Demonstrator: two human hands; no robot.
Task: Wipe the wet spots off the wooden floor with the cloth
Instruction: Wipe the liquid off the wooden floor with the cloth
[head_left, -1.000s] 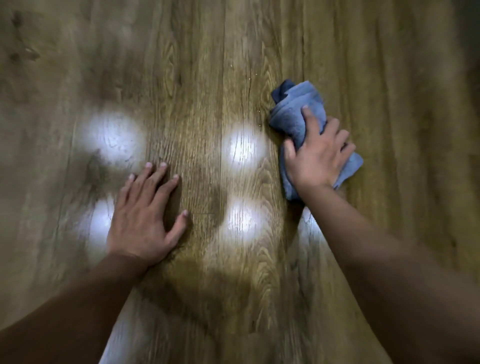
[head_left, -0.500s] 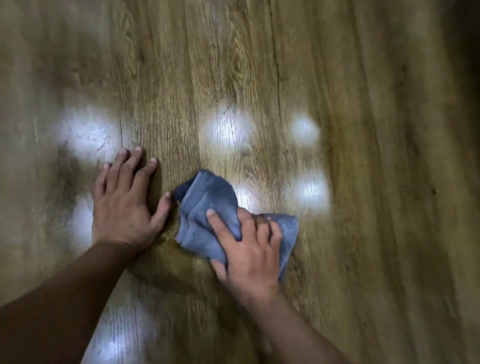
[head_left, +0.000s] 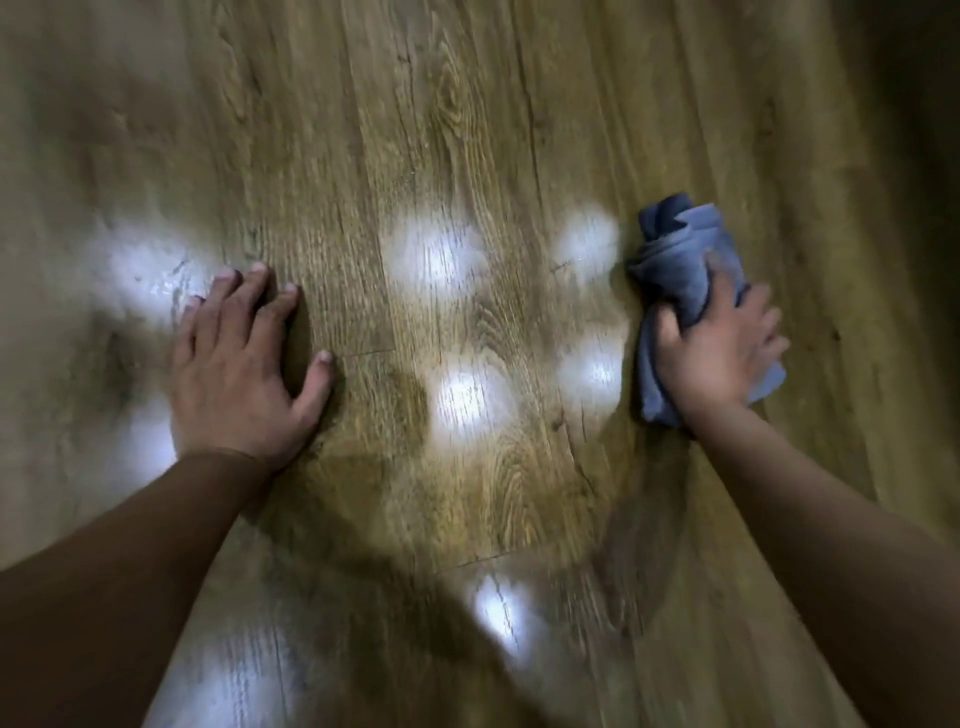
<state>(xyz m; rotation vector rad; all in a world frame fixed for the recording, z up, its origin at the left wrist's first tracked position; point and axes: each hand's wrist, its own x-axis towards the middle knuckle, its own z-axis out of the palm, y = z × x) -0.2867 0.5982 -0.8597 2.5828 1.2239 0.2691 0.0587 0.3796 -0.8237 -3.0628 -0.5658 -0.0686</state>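
Cloth (head_left: 680, 260) under right hand (head_left: 719, 348), rightmost

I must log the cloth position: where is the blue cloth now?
In the head view, the blue cloth lies on the wooden floor at right, bunched under the right hand.

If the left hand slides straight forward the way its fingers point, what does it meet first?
The left hand lies flat on the wooden floor, fingers pointing up and slightly right. That line looks free: only bare boards ahead. The bright patch sits just left of the fingertips.
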